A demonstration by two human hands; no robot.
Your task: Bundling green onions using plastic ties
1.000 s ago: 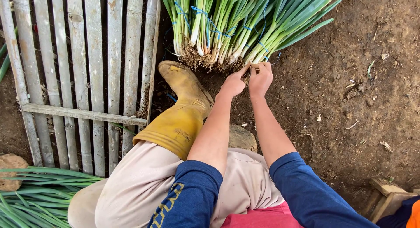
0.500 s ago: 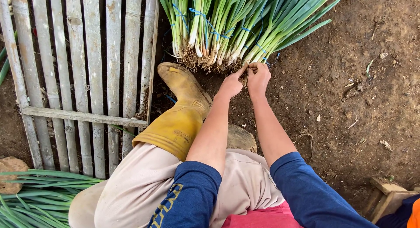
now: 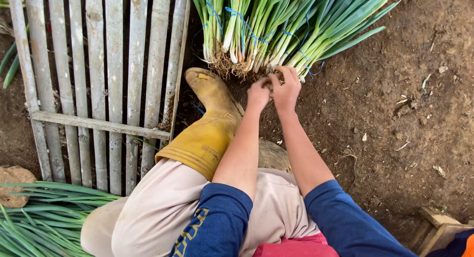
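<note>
- The bundled spring onions (image 3: 276,30) are laid on the bare soil (image 3: 395,114) at the top of the view, root ends toward the person and green tops fanned away to the upper right; the bunches are bound with thin blue ties (image 3: 247,37).
- The root ends of the bunch on the right side of the pile are met by both hands. The right hand (image 3: 286,87) is set against the white bases with its fingers curled closed over a few stalks or roots; exactly what is pinched cannot be made out, since the fingertips are hidden among the roots.
- The left hand (image 3: 258,93) is held just beside it, touching it, fingers bent inward in a loose fist at the same root ends; whether anything is gripped cannot be told.
- Against the pictures of a second and half a second ago, almost no change is shown: both hands are kept at the same bunch, with only a slight shift of the fingers. The work at the roots is judged to be in mid-course, not finished.
- A yellow rubber boot (image 3: 207,124) is planted just left of the forearms, its toe close to the pile.
- A slatted bamboo panel (image 3: 98,79) lies flat to the left.
- Loose green onion leaves (image 3: 39,212) lie at the lower left, well apart from the hands.
</note>
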